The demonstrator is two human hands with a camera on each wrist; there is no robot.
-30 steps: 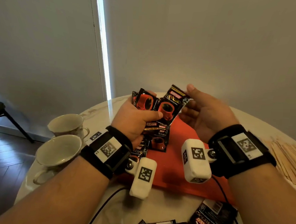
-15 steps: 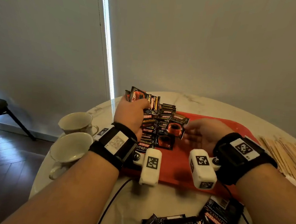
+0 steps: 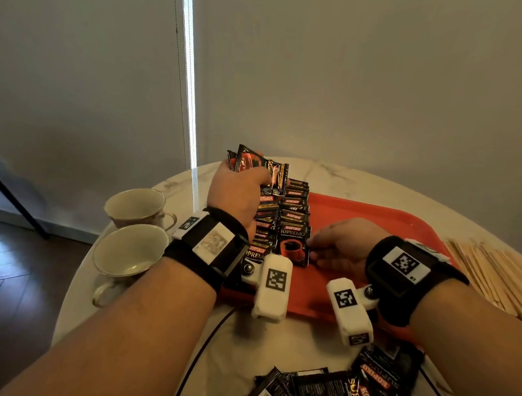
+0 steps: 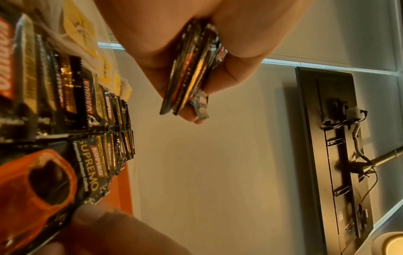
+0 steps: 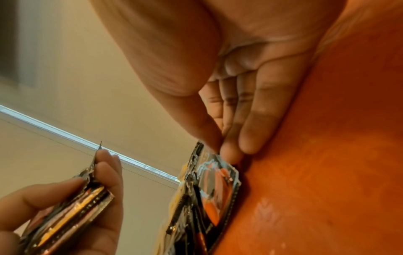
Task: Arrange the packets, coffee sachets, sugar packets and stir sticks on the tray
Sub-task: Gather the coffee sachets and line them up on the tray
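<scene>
A person's left hand [image 3: 238, 193] gripped a fanned bunch of black-and-red foil coffee sachets [image 3: 260, 167] above the far left corner of a flat orange-red plastic tray [image 3: 376, 215], fingers and thumb curled round the stack, as the left wrist view showed edge-on [image 4: 187, 69]. The right hand [image 3: 339, 249] lay low on the tray, its fingers [image 5: 259, 120] held together and nearly straight, the fingertips touching the right edge of the nearest sachet [image 3: 293, 245] in two overlapping rows of sachets [image 3: 283, 211] laid along the tray's left side. Whether the thumb pinched that sachet could not be told. The tray sat on a round white marble-patterned table [image 3: 332, 175]. More loose black sachets [image 3: 332, 391] lay on the table at the near edge, off the tray. A spread of pale wooden stir sticks [image 3: 489, 275] lay on the table just right of the tray. Two white porcelain teacups [image 3: 131, 229] stood to the left.
</scene>
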